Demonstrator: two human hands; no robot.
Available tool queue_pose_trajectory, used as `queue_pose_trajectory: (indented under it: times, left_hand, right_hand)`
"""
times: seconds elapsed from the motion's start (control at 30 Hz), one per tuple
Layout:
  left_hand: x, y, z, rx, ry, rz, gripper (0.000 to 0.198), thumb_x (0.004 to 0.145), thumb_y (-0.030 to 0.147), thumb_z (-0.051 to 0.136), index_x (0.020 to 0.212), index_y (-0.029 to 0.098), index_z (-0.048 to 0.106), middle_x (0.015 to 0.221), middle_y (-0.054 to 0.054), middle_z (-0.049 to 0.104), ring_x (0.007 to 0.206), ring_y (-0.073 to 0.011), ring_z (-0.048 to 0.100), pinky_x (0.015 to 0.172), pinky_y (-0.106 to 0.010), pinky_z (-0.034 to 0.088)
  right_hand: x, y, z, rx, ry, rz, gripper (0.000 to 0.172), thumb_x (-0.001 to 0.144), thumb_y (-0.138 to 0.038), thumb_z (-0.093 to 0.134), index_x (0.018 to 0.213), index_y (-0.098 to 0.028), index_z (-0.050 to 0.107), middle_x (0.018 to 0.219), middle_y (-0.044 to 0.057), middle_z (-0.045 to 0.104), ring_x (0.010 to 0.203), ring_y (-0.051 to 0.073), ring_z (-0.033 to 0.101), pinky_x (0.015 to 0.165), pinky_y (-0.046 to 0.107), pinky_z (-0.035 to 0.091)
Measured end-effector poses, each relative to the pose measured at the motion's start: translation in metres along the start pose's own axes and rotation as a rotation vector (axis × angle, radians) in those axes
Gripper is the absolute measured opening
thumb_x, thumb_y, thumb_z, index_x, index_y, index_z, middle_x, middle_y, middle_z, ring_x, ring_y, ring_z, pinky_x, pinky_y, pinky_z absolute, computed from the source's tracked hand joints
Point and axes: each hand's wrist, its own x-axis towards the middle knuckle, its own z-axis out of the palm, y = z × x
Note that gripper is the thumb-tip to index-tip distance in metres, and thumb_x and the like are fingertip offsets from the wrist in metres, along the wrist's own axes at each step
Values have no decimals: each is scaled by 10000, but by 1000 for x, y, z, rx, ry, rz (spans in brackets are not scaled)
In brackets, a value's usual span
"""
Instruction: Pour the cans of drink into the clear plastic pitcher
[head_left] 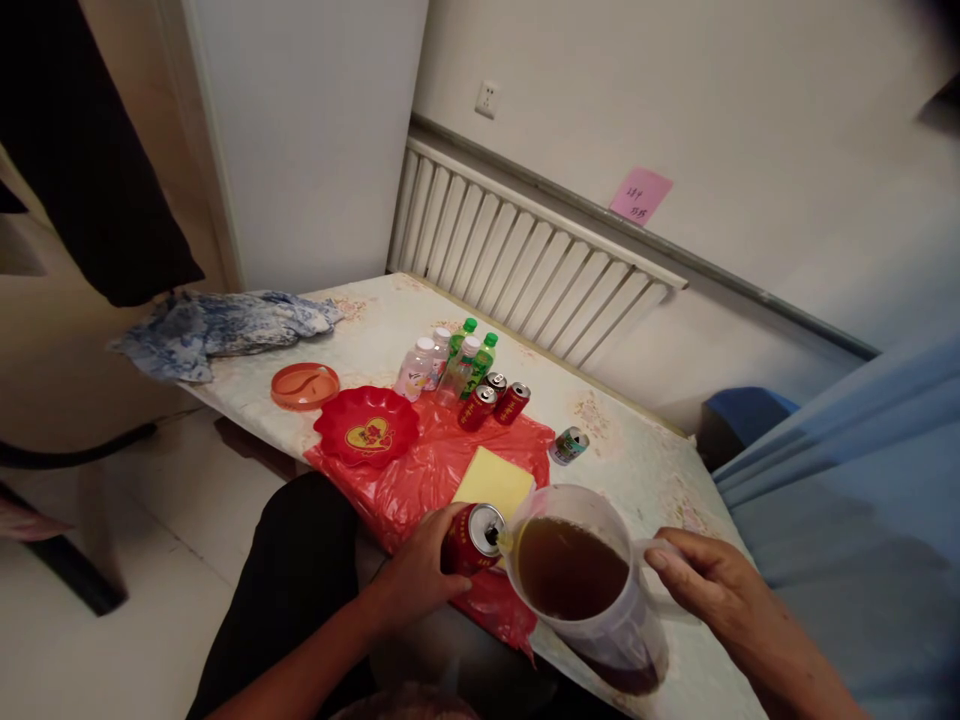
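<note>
My left hand (420, 575) is closed around a red drink can (471, 537), tilted with its opened top against the rim of a clear plastic pitcher (592, 585). The pitcher holds brown liquid. My right hand (709, 580) grips the pitcher's handle on its right side. Both stand at the near edge of the table (637, 455), over a red plastic sheet (431, 470). A yellow pad (495, 480) lies just behind the can.
Further back stand three red cans (495, 398), several small bottles (450, 362), a silver-green can (568, 445) lying alone, a red scalloped dish (367, 425), an orange plate (304, 385) and a blue cloth (217, 330). A radiator (525, 260) lines the wall.
</note>
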Motion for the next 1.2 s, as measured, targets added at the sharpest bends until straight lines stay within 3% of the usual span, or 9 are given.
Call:
queue_pose_trajectory:
  times: [0.8,1.2]
  left_hand:
    - [1,-4,-2,22,-3,2,791,586,101,695,1331,242,470,1354,-78,551,1245,-296,499,1091,-458,372]
    - [1,-4,-2,19,-2,-1,788,588,110,694,1334,236,472,1353,-71,554,1251,-291,498,1097,-441,368]
  right_hand:
    - [4,-19,-6,-26,3,30,515,755,-637,544,519,-209,381,541,-34,320,535,126,322,489,243,295]
    - [4,-4,-3,-14,18,21,486,813,-603,501,551,-209,387,577,-34,312,554,126,311,509,248,280]
